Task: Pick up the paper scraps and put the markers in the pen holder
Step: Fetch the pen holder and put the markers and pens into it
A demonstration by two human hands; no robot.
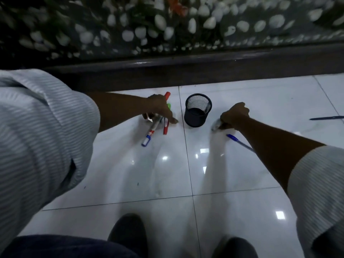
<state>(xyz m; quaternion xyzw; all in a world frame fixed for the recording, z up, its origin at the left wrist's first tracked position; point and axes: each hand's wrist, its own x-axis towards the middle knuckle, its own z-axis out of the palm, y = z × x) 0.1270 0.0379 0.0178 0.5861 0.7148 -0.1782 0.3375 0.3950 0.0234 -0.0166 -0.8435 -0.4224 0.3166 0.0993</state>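
A black mesh pen holder (197,110) stands upright on the white tiled floor. Left of it lies a bunch of markers: a blue-capped one (149,134), a red one (165,127), and a red marker (167,95) and a green marker (169,106) sticking out past my left hand (160,108). That hand rests over the bunch with fingers curled around them and a white paper scrap (149,119) at its heel. My right hand (233,115) is right of the holder, fingers closed on a pale crumpled paper scrap (216,125) at floor level.
A blue ballpoint pen (239,142) lies under my right forearm, and another dark blue pen (326,118) lies at the far right. A dark wooden ledge (186,71) runs behind the holder, with white pebbles beyond. My shoes (128,237) are at the bottom edge.
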